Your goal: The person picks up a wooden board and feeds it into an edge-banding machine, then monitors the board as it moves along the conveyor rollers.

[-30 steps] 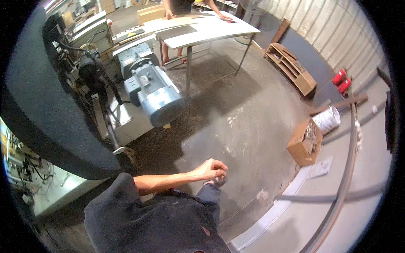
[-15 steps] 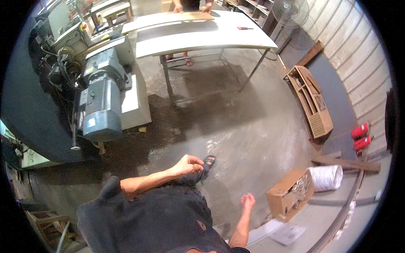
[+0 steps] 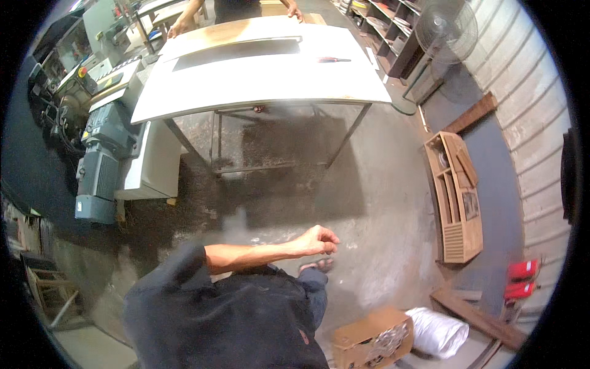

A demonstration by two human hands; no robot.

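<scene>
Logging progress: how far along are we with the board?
Done: the board lies flat on the table, a co-worker's hands on its far edge. In hand: nothing clear; the left hand is a fist over the floor, short of the table. Left: reaching the board; the tool on it lies untouched.

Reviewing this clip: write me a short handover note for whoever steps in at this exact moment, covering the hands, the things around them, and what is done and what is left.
Left hand: curled in a fist over the concrete floor, above the person's own foot; nothing shows in it.
Right hand: out of view.
Things: white panel on the metal table ahead, with a red-handled tool on it. Another person's hand rests on its far edge. Grey motor to the left; cardboard box and white sack at lower right.
Done: nothing picked up.
Left: the panel and tool lie untouched by this person.
</scene>
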